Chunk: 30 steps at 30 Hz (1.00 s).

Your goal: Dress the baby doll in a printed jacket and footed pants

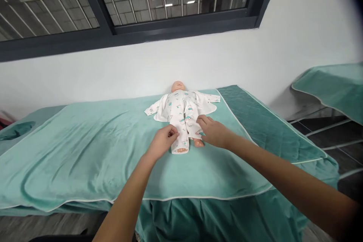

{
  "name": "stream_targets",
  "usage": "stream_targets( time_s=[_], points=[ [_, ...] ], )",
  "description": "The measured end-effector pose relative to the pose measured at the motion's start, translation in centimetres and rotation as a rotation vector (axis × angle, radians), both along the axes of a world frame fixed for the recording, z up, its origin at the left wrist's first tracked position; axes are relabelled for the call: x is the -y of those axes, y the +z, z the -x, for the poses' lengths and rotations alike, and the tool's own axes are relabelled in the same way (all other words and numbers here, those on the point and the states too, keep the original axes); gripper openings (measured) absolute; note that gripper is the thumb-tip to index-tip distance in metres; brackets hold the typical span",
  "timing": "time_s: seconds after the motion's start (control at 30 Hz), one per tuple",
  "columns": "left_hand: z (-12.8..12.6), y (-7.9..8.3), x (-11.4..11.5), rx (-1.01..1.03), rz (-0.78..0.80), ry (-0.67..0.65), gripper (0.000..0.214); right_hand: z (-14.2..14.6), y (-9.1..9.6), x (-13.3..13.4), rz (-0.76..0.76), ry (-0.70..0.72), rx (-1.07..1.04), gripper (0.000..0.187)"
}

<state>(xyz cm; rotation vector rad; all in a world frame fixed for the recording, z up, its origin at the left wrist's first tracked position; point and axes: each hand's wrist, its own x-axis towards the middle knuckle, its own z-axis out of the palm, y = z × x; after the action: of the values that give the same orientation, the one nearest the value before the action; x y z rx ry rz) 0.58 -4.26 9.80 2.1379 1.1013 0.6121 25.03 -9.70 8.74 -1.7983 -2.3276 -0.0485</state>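
Observation:
A baby doll [178, 86] lies on its back on a teal towel [93, 147], head toward the wall. It wears a white printed romper [183, 111] whose top lies spread open at both sides. My left hand [163, 141] is closed in a pinch on the fabric of the romper leg on the left side of the picture. My right hand [213, 130] rests on the other romper leg near the doll's bare foot [198, 143], fingers curled on the cloth.
The towel covers a long bed [215, 211] draped in darker teal, set against a white wall under a dark-framed window [141, 15]. A second teal-covered bed [334, 87] stands at the right, with dark floor between them.

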Motion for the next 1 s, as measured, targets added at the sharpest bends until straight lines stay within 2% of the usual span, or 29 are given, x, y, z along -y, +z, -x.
stream_targets(
  time_s=[0.07,0.13,0.2,0.27,0.33,0.4,0.47,0.6,0.67,0.77,0.87,1.0],
  points=[
    [-2.1,-0.6,0.0,-0.135,-0.189,-0.076,0.007,0.0,-1.1,0.2,0.070,-0.087,0.012,0.034],
    [-4.0,-1.4,0.3,-0.301,-0.399,-0.149,0.010,0.2,-2.2,0.3,0.124,-0.127,-0.002,0.024],
    [-5.3,-2.3,0.5,-0.433,-0.554,-0.155,0.011,0.4,-3.0,0.3,0.139,-0.132,-0.014,0.016],
    [-6.0,-3.0,0.6,-0.486,-0.619,-0.125,0.012,0.4,-3.5,0.3,0.133,-0.129,-0.018,0.012],
    [-6.1,-3.3,0.6,-0.461,-0.601,-0.117,0.012,0.4,-3.7,0.4,0.124,-0.115,-0.027,0.011],
    [-5.9,-3.2,0.6,-0.382,-0.516,-0.098,0.010,0.3,-3.9,0.6,0.105,-0.080,-0.063,0.015],
    [-5.8,-3.0,0.7,-0.261,-0.364,-0.057,0.008,0.3,-4.1,0.7,0.084,-0.057,-0.135,0.020],
    [-5.7,-2.5,1.4,0.067,-0.022,-0.035,0.006,0.6,-4.2,0.9,0.097,-0.095,-0.325,0.009],
    [-5.3,-2.2,1.8,0.184,0.070,-0.042,0.005,0.7,-3.7,1.1,0.083,-0.089,-0.421,0.007],
    [-4.2,-1.8,2.2,0.239,0.127,-0.051,0.006,0.7,-2.0,2.0,0.033,-0.028,-0.518,0.009],
    [-3.4,-1.3,2.7,0.241,0.100,-0.050,0.006,0.2,-0.4,3.5,0.015,0.028,-0.581,0.011],
    [-3.4,-1.1,3.7,0.148,0.006,-0.082,0.007,-0.5,-0.6,5.2,0.061,-0.001,-0.588,0.008]
  ],
)
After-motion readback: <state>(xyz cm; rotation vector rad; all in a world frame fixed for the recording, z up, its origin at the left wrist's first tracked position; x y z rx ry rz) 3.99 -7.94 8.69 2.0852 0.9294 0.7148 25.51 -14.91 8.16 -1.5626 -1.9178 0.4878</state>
